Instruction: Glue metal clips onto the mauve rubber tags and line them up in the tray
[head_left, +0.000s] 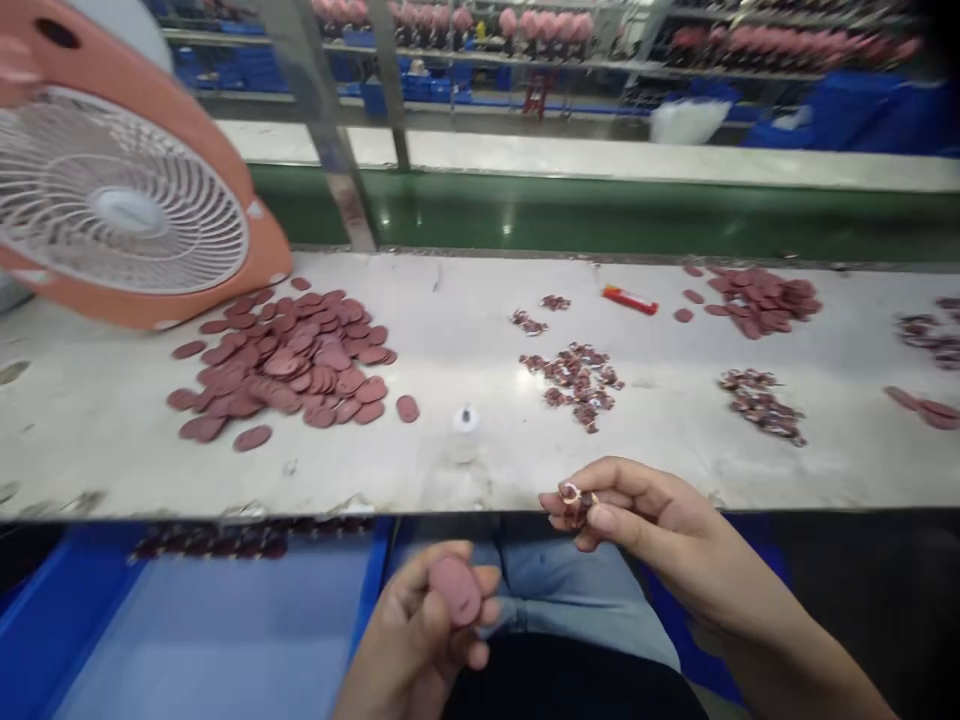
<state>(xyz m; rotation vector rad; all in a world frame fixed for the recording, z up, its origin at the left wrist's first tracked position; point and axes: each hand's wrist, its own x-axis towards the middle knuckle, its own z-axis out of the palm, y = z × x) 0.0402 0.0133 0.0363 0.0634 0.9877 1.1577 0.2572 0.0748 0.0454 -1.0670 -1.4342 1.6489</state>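
A single head-worn camera looks forward and down from a seated person's position, close above both hands at the bench (465, 470) edge, with the conveyor (637, 215) and shelves beyond.

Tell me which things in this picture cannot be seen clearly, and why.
- Small ring part in right hand: head view, too small, partly covered by fingers.
- Blue bin: cut off by the bottom edge; contents under the table edge shadowed.
- Fan: cut off at left edge.
- Far shelves: blurred.
- Left hand holds an oval disc; its back hidden.
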